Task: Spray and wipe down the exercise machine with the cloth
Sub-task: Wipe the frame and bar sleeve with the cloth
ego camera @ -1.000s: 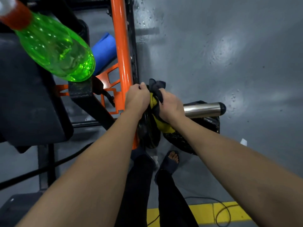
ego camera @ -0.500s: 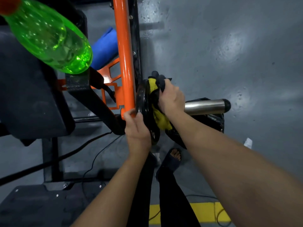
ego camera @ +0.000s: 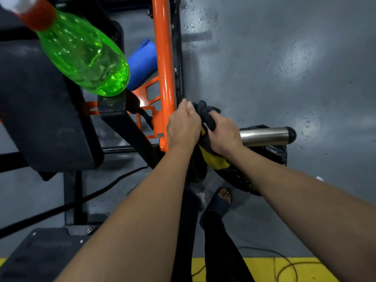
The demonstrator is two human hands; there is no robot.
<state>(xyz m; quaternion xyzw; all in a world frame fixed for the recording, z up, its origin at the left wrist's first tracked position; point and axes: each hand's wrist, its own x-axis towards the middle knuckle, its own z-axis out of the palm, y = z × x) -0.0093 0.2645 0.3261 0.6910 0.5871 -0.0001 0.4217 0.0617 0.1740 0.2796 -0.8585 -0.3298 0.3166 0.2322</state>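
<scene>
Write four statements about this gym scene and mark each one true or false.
1. The right hand grips the black and yellow cloth. True.
2. The left hand holds the green spray bottle. False: its fingers curl over the weight plate beside the cloth, and the bottle stands apart, untouched.
3. The frame tube beside the left hand is blue. False: it is orange.
4. The steel sleeve sticks out bare past the right hand. True.
</scene>
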